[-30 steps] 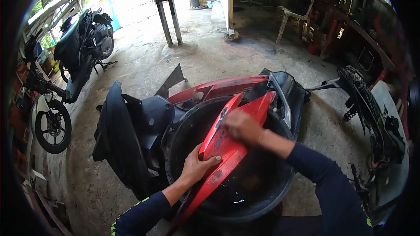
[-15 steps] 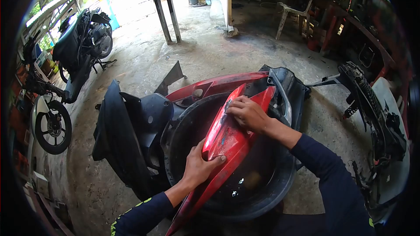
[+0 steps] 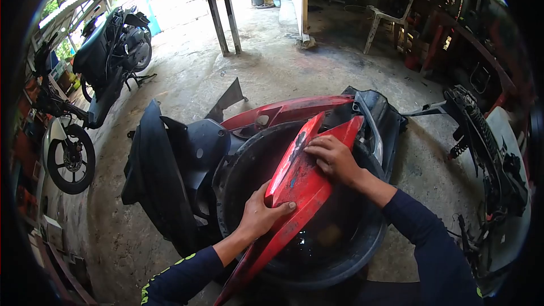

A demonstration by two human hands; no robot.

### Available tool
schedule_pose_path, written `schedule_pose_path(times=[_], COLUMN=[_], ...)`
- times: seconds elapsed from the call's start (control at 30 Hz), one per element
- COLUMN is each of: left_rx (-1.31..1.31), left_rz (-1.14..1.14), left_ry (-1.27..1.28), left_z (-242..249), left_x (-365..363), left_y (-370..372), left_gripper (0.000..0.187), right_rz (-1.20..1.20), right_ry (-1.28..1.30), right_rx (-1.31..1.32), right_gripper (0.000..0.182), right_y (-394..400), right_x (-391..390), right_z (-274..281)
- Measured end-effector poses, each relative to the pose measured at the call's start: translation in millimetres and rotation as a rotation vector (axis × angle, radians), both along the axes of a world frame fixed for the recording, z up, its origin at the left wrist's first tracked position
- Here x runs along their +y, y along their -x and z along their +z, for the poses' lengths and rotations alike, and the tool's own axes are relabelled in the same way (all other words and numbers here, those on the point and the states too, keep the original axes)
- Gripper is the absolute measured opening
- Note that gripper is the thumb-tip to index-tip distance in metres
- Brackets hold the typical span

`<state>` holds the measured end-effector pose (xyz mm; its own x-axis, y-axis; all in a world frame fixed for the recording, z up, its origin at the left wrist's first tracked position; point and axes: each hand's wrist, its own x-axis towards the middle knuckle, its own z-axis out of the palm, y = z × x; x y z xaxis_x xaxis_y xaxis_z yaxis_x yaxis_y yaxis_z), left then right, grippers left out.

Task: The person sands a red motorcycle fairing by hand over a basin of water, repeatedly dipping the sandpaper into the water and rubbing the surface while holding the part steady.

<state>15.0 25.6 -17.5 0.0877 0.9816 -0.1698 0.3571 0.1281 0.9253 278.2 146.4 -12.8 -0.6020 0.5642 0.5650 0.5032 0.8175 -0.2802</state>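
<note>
A long red motorcycle fairing panel (image 3: 300, 192) lies slantwise above a round black tub (image 3: 371, 243), its surface scuffed with dark patches and a worn pale edge. My left hand (image 3: 262, 213) grips the panel near its middle, thumb on top and fingers around the left edge. Bent and pressed together, the fingers of my right hand (image 3: 334, 161) rest on the upper part of the panel. Whatever lies under those fingertips is hidden. Inside the tub, dark liquid shows glints of light.
Beyond the tub lies another red panel (image 3: 289, 107). Black plastic body parts (image 3: 153, 175) lean at its left, and more (image 3: 377, 116) at its right. A motorcycle (image 3: 107, 62) stands far left. A stripped frame (image 3: 481, 141) is at right; a chair (image 3: 391, 20) stands behind.
My right hand has slid a little right and down across the panel, away from its left edge. My left hand keeps its hold. The whole view has shifted slightly.
</note>
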Motion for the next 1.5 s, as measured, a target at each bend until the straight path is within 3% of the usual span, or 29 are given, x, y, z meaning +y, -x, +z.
schedule_pose_path(times=[0.1, 0.23, 0.37, 0.5, 0.63, 0.67, 0.73, 0.87, 0.93, 1.03, 1.13, 1.27, 1.4, 1.47, 1.5], left_rx=[0.023, -0.042, -0.006, -0.019, 0.024, 0.034, 0.046, 0.030, -0.014, 0.055, 0.024, 0.092, 0.029, 0.036, 0.071], left_rz=[-0.013, -0.017, -0.020, -0.007, -0.005, 0.005, 0.011, -0.003, 0.007, 0.023, 0.008, 0.023, 0.005, 0.001, 0.009], left_ry=[-0.022, -0.002, 0.013, -0.064, -0.007, -0.032, -0.052, -0.031, -0.003, -0.072, 0.006, -0.068, -0.017, -0.024, -0.056], left_z=[7.4, 11.0, 11.0, -7.3, 13.0, -0.9, -1.3, 10.2, 9.8, -2.9, 8.5, -3.3, 3.9, 4.3, 1.2], left_x=[0.0, 1.7, 0.7, 0.6, -0.3, 1.7, 2.6, -2.2, -0.9, 1.0, -1.2, 1.2, -2.3, 0.4, -1.8], left_y=[0.0, -2.3, -1.1, 0.3, -5.9, -4.2, -3.8, -6.0, -5.7, -4.3, -6.1, -3.9, -4.4, -5.1, -3.8], left_gripper=[0.091, 0.087, 0.086, 0.086, 0.087, 0.086, 0.086, 0.087, 0.088, 0.089, 0.089, 0.081, 0.091, 0.092, 0.091], right_rz=[-0.018, 0.173, -0.095, 0.011, -0.287, -0.298, -0.192, -0.331, -0.311, -0.193, -0.361, -0.217, -0.352, -0.308, -0.241], right_ry=[-0.051, -0.188, -0.125, -0.241, -0.264, -0.217, -0.303, -0.141, -0.289, -0.270, -0.147, -0.309, -0.120, -0.224, -0.261], right_rx=[-0.026, -0.047, -0.116, -0.077, -0.244, -0.286, -0.258, -0.241, -0.314, -0.214, -0.249, -0.190, -0.199, -0.144, -0.127], right_gripper=[0.035, 0.040, 0.036, 0.031, 0.016, 0.028, 0.028, 0.024, 0.023, 0.031, 0.028, 0.030, 0.029, 0.020, 0.024], right_y=[9.6, 18.8, 4.8, 29.4, 26.9, 36.3, 50.2, 25.4, 41.0, 43.2, 28.4, 55.1, 26.1, 41.1, 44.6], right_x=[2.9, -21.6, 12.6, -32.7, 0.3, -19.2, -55.7, 5.1, -19.1, -38.6, 4.7, -58.9, 1.5, -24.5, -46.6], right_z=[0.7, 0.0, -8.2, -4.1, -3.4, -3.6, 2.5, -5.2, -4.4, -0.7, 0.7, 4.3, -3.4, -0.9, -2.1])
